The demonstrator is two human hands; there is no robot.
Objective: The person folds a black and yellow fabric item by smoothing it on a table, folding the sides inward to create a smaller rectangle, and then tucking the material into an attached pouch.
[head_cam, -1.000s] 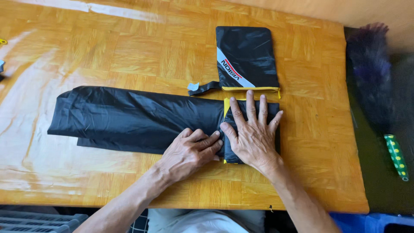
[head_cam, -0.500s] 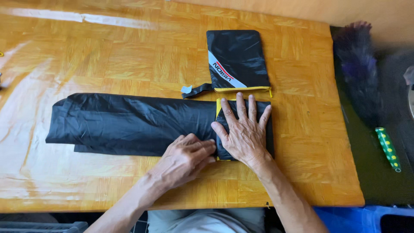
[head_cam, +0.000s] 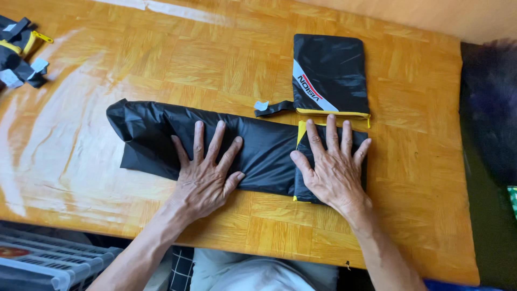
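While the right hand stays flat on the folded end, the left hand has slid outward, fingers spread, pressing the black fabric bundle flat on the table.

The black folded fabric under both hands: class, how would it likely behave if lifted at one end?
The fabric would probably droop: it is thin and creased. Its sheen suggests it slips on the table. The left hand and right hand press it flat, so it may spring open.

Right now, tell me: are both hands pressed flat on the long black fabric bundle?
Yes, the left hand lies flat with fingers spread on the black fabric bundle, and the right hand presses flat on its yellow-edged end.
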